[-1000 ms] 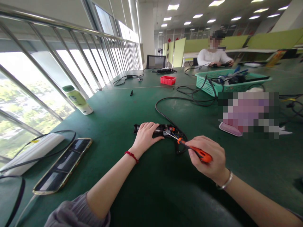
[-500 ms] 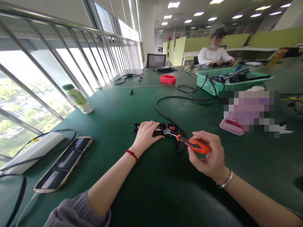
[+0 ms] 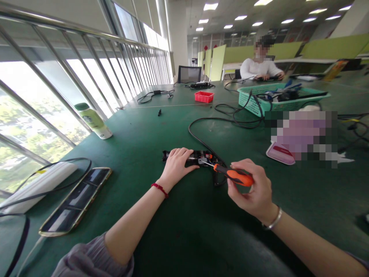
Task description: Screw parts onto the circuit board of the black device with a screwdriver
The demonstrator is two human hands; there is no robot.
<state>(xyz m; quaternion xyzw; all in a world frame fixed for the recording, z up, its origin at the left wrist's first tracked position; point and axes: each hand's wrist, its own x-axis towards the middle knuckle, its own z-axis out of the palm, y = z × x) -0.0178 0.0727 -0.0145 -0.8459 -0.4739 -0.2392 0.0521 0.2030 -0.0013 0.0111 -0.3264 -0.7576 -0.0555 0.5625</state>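
My left hand (image 3: 179, 164) is wrapped over a black corded device (image 3: 196, 157) and presses it on the table. The right part of its casing is open, with small orange and silvery parts showing inside. Between the thumb and fingers of my right hand (image 3: 255, 188) is an orange and black screwdriver (image 3: 235, 176). Its thin shaft slants left and its tip reaches the exposed parts. Whether the tip sits in a screw is too small to tell. A black cable (image 3: 196, 135) curves away behind the device.
On the green table (image 3: 138, 142) lie a phone (image 3: 76, 202) and a white bar (image 3: 40, 184) at left. A bottle (image 3: 93, 120) stands by the railing. Farther back are a red tray (image 3: 204, 97), a green basket (image 3: 253, 102) with tools and a seated person (image 3: 258, 69). A pink case (image 3: 280, 153) lies right.
The screwdriver's handle has turned slightly in my right fingers, its black markings showing differently. My left hand stays on the device. The whole view has shifted a little.
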